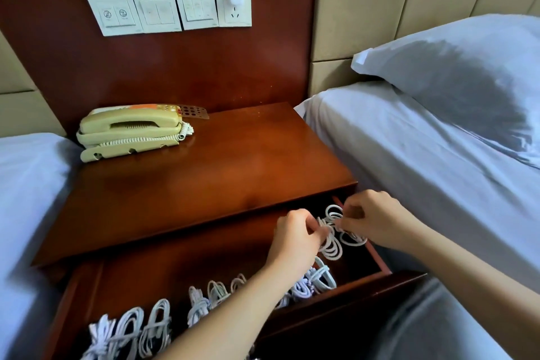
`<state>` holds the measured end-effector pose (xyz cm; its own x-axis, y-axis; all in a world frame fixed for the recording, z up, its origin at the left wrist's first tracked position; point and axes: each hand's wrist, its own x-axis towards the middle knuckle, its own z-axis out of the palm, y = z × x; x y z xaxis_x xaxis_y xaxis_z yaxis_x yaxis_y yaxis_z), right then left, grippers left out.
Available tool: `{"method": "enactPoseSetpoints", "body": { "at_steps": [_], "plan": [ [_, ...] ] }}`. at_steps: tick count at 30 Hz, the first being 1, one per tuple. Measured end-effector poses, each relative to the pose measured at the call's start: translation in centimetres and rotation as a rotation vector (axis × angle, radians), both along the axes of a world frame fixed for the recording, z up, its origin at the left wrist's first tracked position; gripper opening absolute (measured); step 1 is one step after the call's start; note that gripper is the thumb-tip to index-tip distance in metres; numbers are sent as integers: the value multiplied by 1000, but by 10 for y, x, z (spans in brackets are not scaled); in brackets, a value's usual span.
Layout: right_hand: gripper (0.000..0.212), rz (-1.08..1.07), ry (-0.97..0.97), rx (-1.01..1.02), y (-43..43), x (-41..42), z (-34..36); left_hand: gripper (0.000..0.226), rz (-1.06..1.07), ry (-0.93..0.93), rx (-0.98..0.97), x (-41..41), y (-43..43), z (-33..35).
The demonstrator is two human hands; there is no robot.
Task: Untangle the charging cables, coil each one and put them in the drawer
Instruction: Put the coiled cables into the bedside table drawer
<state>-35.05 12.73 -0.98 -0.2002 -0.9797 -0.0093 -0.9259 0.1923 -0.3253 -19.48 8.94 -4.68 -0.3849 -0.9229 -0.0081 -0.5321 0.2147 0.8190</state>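
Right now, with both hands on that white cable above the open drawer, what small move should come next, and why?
Probably gather the splayed loops into one tight bundle before lowering. The left hand and right hand pinch the white cable where its loops meet. The loops fan unevenly over the drawer, unlike the neat coiled cables along its front.

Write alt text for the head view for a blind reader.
The left hand and right hand pinch looped white charging cables at the right end of the open dark wooden drawer, where a row of coiled white cables lies along its front. A cream corded telephone sits on the reddish wooden nightstand.
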Motion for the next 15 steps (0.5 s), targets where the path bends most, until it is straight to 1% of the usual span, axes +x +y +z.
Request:
{"method": "enactPoseSetpoints", "body": {
  "at_steps": [3,6,8,10,12,15],
  "plan": [
    [30,-4,-109,64,6,-7,-6,24,14,-124,68,-13,7,-14],
    [29,1,-145,111,9,-7,-12,23,-36,-320,27,-21,11,-21],
    [34,34,-102,162,8,-2,-15,24,-84,-422,-39,-23,11,-20],
    [35,40,-17,204,5,3,-17,25,-119,-497,-77,-24,10,-15],
    [28,29,70,226,1,8,-19,28,-125,-542,-88,-24,8,-13],
    [22,31,130,244,1,13,-26,25,-143,-596,-124,-23,11,-13]
  ]
}}
